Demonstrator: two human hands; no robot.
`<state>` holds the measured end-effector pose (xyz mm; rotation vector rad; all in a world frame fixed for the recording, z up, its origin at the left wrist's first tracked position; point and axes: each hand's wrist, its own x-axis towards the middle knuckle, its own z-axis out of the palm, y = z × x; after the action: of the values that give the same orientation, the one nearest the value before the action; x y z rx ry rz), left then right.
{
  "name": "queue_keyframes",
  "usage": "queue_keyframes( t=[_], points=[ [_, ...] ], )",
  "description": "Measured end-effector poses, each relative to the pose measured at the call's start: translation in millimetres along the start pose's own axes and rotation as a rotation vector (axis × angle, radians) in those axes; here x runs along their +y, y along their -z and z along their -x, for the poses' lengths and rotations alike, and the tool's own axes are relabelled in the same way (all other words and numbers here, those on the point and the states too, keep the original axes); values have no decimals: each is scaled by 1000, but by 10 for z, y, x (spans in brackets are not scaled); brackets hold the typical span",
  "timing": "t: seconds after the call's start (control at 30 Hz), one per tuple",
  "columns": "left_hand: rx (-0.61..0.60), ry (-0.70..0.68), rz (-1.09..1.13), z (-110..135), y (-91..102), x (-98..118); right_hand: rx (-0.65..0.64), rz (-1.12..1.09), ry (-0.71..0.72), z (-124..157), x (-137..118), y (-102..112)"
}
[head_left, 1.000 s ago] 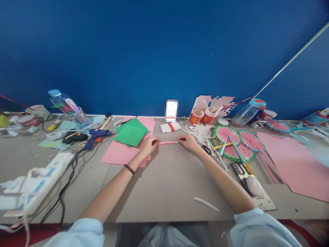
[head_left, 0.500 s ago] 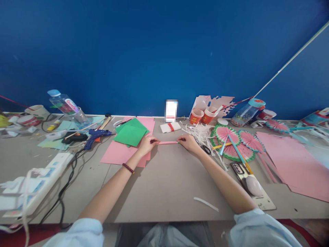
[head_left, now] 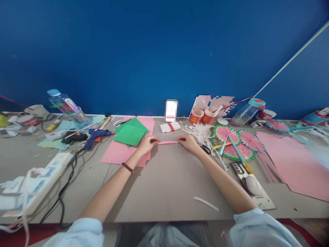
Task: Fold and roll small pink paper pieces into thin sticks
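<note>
A narrow folded pink paper strip [head_left: 168, 142] lies flat on the grey table [head_left: 164, 185], held at both ends. My left hand [head_left: 147, 143] pinches its left end, fingers curled shut on it. My right hand [head_left: 189, 141] pinches the right end the same way. Just left of my left hand lie green paper sheets [head_left: 131, 133] on top of a pink sheet [head_left: 120, 152].
Watermelon paper fans [head_left: 231, 142] and white paper shreds [head_left: 197, 132] sit right of my hands, with red paper cups [head_left: 203, 116] behind. A phone [head_left: 250, 183], large pink sheets [head_left: 295, 164], a blue glue gun [head_left: 96, 135], a power strip [head_left: 38, 181] and bottles surround the work area.
</note>
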<state>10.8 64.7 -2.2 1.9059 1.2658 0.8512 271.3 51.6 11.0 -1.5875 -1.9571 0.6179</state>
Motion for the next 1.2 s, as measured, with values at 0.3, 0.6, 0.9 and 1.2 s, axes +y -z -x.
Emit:
queue_keyframes(
  t=[0.3, 0.6, 0.9, 1.2],
  points=[
    [13, -34, -47, 8, 9, 4, 6, 5, 7, 0, -5, -2],
    [7, -39, -54, 15, -17, 7, 19, -3, 23, 2, 16, -21],
    [44, -235, -257, 104, -43, 89, 27, 84, 52, 75, -53, -27],
    [14, -348, -385, 138, -35, 52, 34, 376, 189, 172, -196, -54]
  ],
)
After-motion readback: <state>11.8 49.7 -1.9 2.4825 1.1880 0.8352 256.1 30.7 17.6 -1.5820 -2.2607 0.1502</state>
